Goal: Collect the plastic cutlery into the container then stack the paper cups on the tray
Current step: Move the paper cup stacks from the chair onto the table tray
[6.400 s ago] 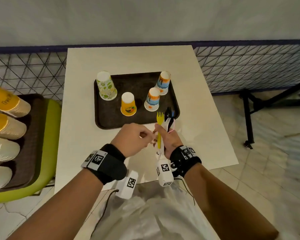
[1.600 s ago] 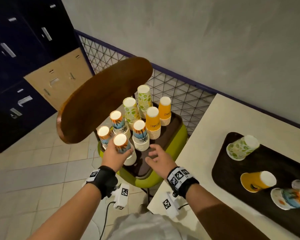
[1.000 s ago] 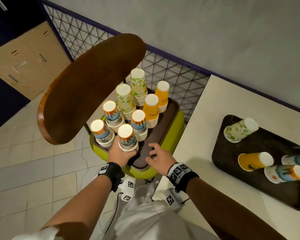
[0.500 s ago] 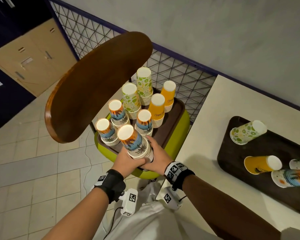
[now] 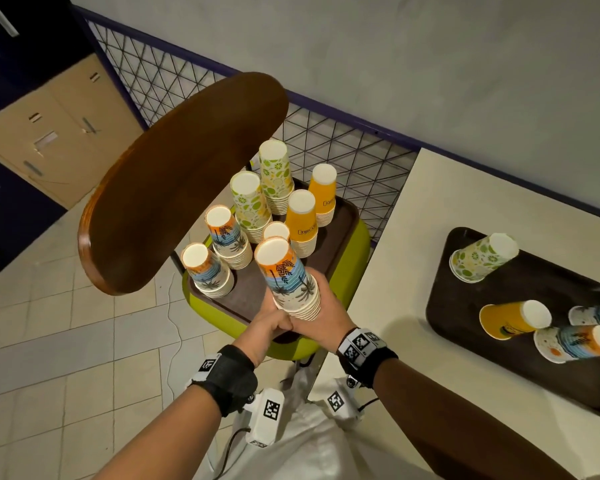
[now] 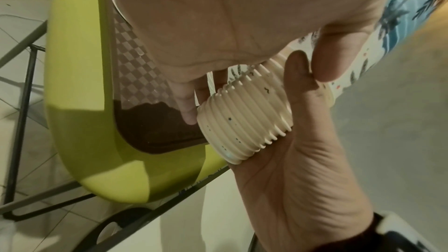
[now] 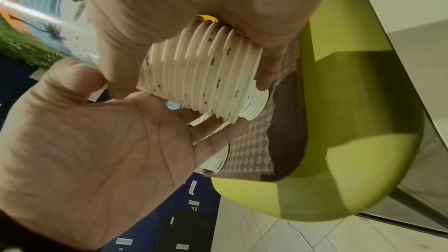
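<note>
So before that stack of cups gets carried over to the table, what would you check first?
1. Grip: left hand and right hand both hold the rim end of the palm-print cup stack: ok.
2. Stack lifted off the brown tray on the green chair: ok, its rims hang above the tray.
3. Cups nested evenly: ok, rims sit in regular rings.
4. Stack upright: not ok, it leans toward the wooden chair back.
5. Room on the table tray: ok, bare surface at the near side beside four upside-down cups.
6. Cutlery in its container: cannot tell, out of view.
</note>
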`<state>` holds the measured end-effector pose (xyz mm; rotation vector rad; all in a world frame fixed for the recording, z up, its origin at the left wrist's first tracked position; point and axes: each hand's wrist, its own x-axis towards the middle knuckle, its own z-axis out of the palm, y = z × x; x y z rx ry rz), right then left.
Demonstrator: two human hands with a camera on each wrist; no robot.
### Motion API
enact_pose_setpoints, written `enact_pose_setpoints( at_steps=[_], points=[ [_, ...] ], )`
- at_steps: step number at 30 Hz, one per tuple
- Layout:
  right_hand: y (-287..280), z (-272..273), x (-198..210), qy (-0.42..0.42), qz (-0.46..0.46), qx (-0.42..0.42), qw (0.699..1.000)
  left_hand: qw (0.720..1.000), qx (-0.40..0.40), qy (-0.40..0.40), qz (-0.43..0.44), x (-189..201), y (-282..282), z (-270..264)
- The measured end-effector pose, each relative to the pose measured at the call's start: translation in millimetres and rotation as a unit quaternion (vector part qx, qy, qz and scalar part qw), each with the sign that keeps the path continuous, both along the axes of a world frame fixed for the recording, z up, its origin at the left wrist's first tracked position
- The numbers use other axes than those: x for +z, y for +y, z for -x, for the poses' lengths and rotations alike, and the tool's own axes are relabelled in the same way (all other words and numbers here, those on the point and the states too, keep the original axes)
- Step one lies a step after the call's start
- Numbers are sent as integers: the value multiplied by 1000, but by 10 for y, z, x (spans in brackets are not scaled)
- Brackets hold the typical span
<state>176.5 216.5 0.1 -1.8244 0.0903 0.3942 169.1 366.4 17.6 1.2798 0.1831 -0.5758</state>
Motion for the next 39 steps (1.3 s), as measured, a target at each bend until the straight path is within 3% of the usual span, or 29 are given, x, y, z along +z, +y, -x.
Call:
enact_pose_setpoints(
  at_steps=[8, 11, 14, 18, 21, 27, 33, 39],
  points=[
    [-123, 62, 105, -11, -34, -33, 999, 998, 18, 44, -38, 164, -64, -25],
    [-194, 44, 158, -13, -47, -50, 998, 989, 98, 13, -114, 110, 22, -84],
    [-274, 18, 199, -6, -69, -74, 995, 934, 143, -74, -318, -23, 128, -202],
    [-327, -24, 267, -10, -89, -85, 992, 891, 104, -108, -428, -196, 170, -473],
    [-329, -54, 313, -24, -88, -93, 991, 890, 49, -91, -444, -410, 206, -626],
    [-334, -62, 331, -31, -85, -100, 991, 907, 56, -109, -403, -893, 293, -940],
    [-379, -43, 332, -19, -76, -99, 992, 914, 45, -122, -383, -793, 138, -979],
    [-410, -27, 309, -20, -56, -112, 992, 900, 36, -141, -411, -620, 101, -858]
  ],
)
